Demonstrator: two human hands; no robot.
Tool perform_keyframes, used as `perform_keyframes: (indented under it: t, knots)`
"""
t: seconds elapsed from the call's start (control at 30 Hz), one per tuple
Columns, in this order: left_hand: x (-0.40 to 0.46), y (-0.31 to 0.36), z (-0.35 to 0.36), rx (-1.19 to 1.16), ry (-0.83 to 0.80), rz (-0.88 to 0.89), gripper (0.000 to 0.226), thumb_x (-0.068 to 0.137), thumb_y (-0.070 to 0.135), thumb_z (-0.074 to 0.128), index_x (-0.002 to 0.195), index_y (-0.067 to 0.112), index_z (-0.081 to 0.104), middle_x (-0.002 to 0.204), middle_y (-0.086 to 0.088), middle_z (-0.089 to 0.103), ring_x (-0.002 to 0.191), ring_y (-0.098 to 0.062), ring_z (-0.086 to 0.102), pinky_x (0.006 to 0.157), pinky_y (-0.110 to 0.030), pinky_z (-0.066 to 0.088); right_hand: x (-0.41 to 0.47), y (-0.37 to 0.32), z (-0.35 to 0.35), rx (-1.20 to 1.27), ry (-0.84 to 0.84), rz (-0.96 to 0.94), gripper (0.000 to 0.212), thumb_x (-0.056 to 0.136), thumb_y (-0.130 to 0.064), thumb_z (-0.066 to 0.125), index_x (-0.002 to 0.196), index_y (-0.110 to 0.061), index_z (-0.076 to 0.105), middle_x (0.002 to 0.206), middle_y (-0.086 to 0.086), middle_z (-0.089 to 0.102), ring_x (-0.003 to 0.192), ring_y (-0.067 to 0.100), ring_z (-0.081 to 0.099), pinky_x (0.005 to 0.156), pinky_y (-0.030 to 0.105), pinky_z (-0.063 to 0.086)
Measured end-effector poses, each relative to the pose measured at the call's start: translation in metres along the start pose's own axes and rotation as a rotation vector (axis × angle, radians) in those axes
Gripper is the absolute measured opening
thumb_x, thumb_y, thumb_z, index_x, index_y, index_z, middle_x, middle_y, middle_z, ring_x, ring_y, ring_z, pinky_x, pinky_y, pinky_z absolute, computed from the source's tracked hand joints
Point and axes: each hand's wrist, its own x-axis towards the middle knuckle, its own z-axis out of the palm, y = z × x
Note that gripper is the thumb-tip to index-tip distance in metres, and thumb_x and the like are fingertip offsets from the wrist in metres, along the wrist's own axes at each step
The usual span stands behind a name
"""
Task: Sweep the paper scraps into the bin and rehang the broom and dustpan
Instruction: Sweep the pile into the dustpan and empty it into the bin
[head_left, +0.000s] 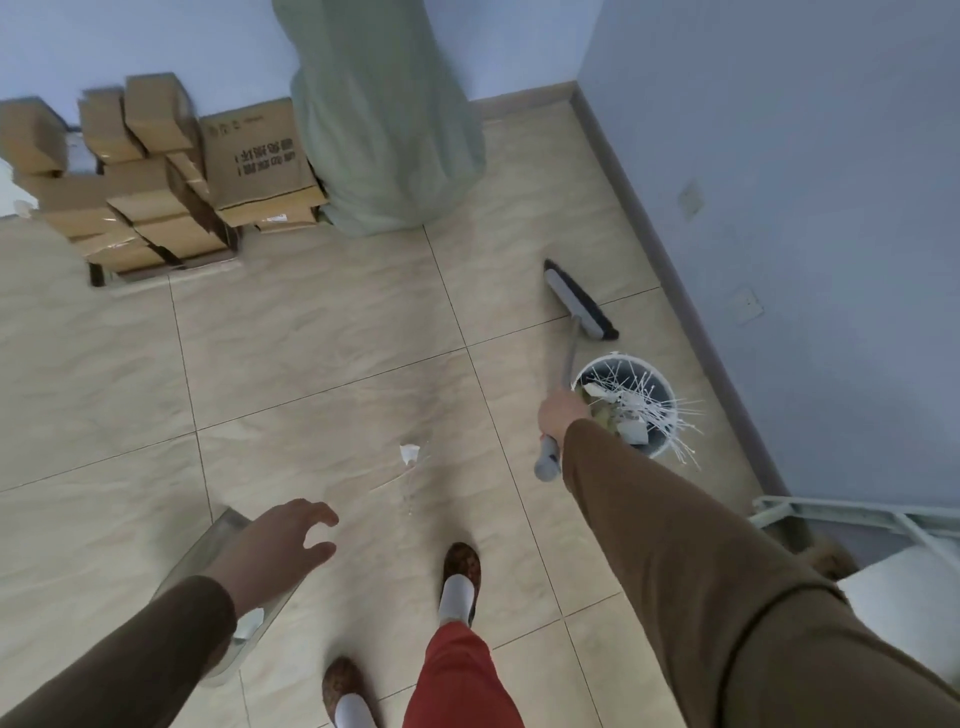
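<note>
My right hand (561, 413) grips the grey handle of the broom (579, 301), whose head rests on the tiled floor beyond the bin. The white round bin (597, 370) stands by the right wall with paper and white strips inside. One white paper scrap (409, 453) lies on the floor ahead of my feet. My left hand (280, 551) hovers open, fingers spread, above a grey dustpan (208, 551) lying on the floor at lower left. Another scrap (249, 623) lies in the dustpan beside my left sleeve.
Cardboard boxes (156, 182) are stacked against the back wall at left. A pale green sack (384, 130) stands beside them. A white metal frame (852, 519) sits at the right edge. My two feet (460, 577) stand at the bottom centre.
</note>
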Motion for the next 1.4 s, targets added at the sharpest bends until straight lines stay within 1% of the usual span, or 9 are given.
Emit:
perform_keyframes:
  t: [0.1,0.23,0.37,0.53,0.77,0.93,1.0,1.13,1.4]
  knots:
    - [0.002,0.003,0.002,0.055,-0.037,0.018,0.03,0.093,0.043,0.06,0.123,0.038,0.059,0.125,0.015,0.059,0.097,-0.002,0.06,0.084,-0.018,0.041,-0.033,0.023,0.041,0.305,-0.14,0.142,0.058,0.096,-0.005,0.038,0.153,-0.011,0.028,0.125,0.024,0.059,0.109,0.038,0.063,0.092,0.042,0.054]
    - [0.004,0.014,0.001,0.078,-0.062,0.055,0.031,0.095,0.042,0.058,0.126,0.038,0.057,0.127,0.015,0.057,0.1,-0.006,0.056,0.083,-0.019,0.039,-0.116,0.052,0.076,0.152,-0.281,0.063,0.085,0.088,-0.006,0.035,0.156,-0.037,-0.007,0.109,0.017,0.065,0.092,0.035,0.068,0.08,0.044,0.059]
    - [0.006,0.022,-0.001,0.091,-0.069,0.118,0.032,0.094,0.042,0.059,0.125,0.036,0.058,0.125,0.01,0.059,0.112,-0.012,0.057,0.092,-0.023,0.042,-0.19,0.069,0.084,0.345,-0.389,0.064,0.08,0.089,-0.01,0.031,0.152,-0.052,0.006,0.106,0.007,0.06,0.072,0.024,0.061,0.061,0.036,0.059]
    - [-0.006,0.027,0.003,0.1,-0.091,0.197,0.034,0.094,0.042,0.058,0.127,0.032,0.057,0.127,0.007,0.058,0.115,-0.015,0.055,0.095,-0.026,0.042,-0.254,0.089,0.072,0.611,-0.405,0.114,0.059,0.096,-0.007,0.039,0.149,-0.033,0.038,0.076,0.004,0.05,0.045,0.011,0.046,0.041,0.024,0.041]
    - [-0.021,0.019,0.015,0.108,-0.109,0.258,0.034,0.094,0.039,0.06,0.127,0.03,0.059,0.127,0.004,0.058,0.108,-0.015,0.055,0.097,-0.028,0.042,-0.357,0.14,0.032,1.223,-0.424,0.406,0.047,0.096,-0.003,0.055,0.138,-0.023,0.049,0.073,0.01,0.052,0.042,0.012,0.045,0.033,0.021,0.041]
    - [-0.028,0.017,0.022,0.09,-0.117,0.252,0.034,0.093,0.039,0.061,0.126,0.03,0.059,0.13,0.004,0.057,0.111,-0.015,0.055,0.098,-0.028,0.043,-0.401,0.162,-0.017,1.703,-0.488,0.435,0.087,0.017,0.013,0.094,0.09,-0.005,0.05,0.059,0.005,0.043,0.032,0.013,0.045,0.026,0.022,0.042]
    - [-0.029,0.018,0.023,0.086,-0.115,0.246,0.034,0.093,0.039,0.061,0.125,0.03,0.06,0.13,0.004,0.057,0.113,-0.016,0.056,0.099,-0.028,0.043,-0.404,0.166,-0.018,1.687,-0.44,0.469,0.087,0.022,0.015,0.093,0.097,-0.006,0.053,0.059,0.003,0.04,0.031,0.011,0.042,0.026,0.02,0.041]
    - [-0.024,0.024,0.023,0.079,-0.099,0.218,0.033,0.093,0.039,0.061,0.124,0.03,0.061,0.128,0.004,0.058,0.105,-0.014,0.055,0.098,-0.03,0.044,-0.362,0.199,-0.003,1.431,-0.187,0.554,0.052,0.097,0.0,0.048,0.146,-0.015,0.04,0.069,0.008,0.043,0.03,0.009,0.044,0.027,0.019,0.041]
    - [-0.007,0.058,0.031,-0.033,-0.101,0.108,0.034,0.092,0.036,0.065,0.125,0.026,0.061,0.124,0.002,0.062,0.108,-0.016,0.059,0.093,-0.028,0.045,-0.211,0.271,0.003,0.533,0.07,0.261,0.054,0.103,-0.015,0.044,0.154,-0.029,0.033,0.098,0.011,0.06,0.075,0.02,0.056,0.065,0.034,0.057]
